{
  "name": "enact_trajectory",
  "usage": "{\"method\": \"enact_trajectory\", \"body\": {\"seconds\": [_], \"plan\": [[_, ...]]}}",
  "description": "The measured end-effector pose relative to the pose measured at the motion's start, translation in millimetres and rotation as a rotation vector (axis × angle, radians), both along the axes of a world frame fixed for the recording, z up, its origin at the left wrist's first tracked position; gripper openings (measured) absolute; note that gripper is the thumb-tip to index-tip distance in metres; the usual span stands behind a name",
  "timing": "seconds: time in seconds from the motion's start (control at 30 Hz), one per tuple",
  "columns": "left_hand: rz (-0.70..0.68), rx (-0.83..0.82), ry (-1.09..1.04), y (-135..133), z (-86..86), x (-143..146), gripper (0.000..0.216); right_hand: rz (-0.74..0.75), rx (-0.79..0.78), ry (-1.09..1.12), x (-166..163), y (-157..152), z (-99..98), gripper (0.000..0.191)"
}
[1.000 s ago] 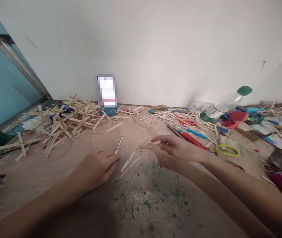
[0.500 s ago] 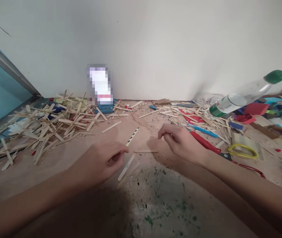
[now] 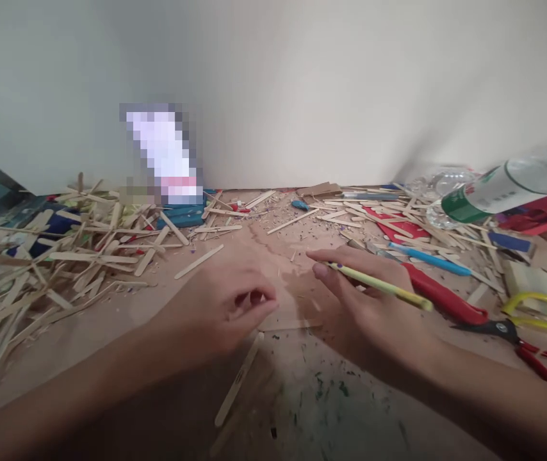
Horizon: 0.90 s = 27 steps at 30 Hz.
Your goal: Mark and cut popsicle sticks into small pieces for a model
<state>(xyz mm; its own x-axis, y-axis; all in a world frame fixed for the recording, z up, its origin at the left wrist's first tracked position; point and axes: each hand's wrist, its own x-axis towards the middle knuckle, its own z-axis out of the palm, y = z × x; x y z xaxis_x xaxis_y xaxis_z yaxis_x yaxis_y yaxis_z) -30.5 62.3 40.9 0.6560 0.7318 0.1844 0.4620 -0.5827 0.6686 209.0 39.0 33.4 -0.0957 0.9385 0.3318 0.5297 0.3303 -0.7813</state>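
Observation:
My right hand (image 3: 369,288) is closed on a yellow pencil (image 3: 379,282) with purple dots, thumb and fingers pinched near one end while its other end points back over the hand. My left hand (image 3: 225,307) hovers over the table, its fingers curled in and the thumb tip against the index finger, with nothing visible between them. Between the hands, a craft stick (image 3: 293,324) lies crosswise on the table. A second craft stick (image 3: 239,381) rests at a slant just below my left hand.
Craft sticks (image 3: 95,256) are heaped at the left. A phone (image 3: 163,153), blurred out, leans against the wall on a blue block (image 3: 182,216). Right of my right hand lie red-handled pliers (image 3: 446,294), scissors (image 3: 501,328), a blue pen (image 3: 430,258) and a tilted plastic bottle (image 3: 489,192).
The pencil, earlier beside my left fingertips, is now in my right hand. My left hand has shifted a little right. The view has moved closer and tilted.

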Motion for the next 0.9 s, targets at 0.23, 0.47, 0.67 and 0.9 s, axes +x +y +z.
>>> {"method": "enact_trajectory", "body": {"seconds": [0.23, 0.47, 0.67, 0.9], "plan": [[-0.137, 0.086, 0.096, -7, -36.4, -6, 0.019, -0.124, -0.030, 0.072, 0, 6, -8.9, 0.012], [-0.097, 0.162, 0.060, -1, -37.8, -4, 0.027, -0.206, -0.046, 0.180, 5, 3, -12.3, 0.014], [0.021, 0.166, 0.019, 0, -38.2, -6, 0.020, -0.147, -0.087, 0.160, -2, -1, -8.1, 0.009], [-0.043, 0.147, 0.049, 1, -39.1, -7, 0.021, 0.042, -0.241, 0.126, -7, -4, -9.7, 0.004]]}}
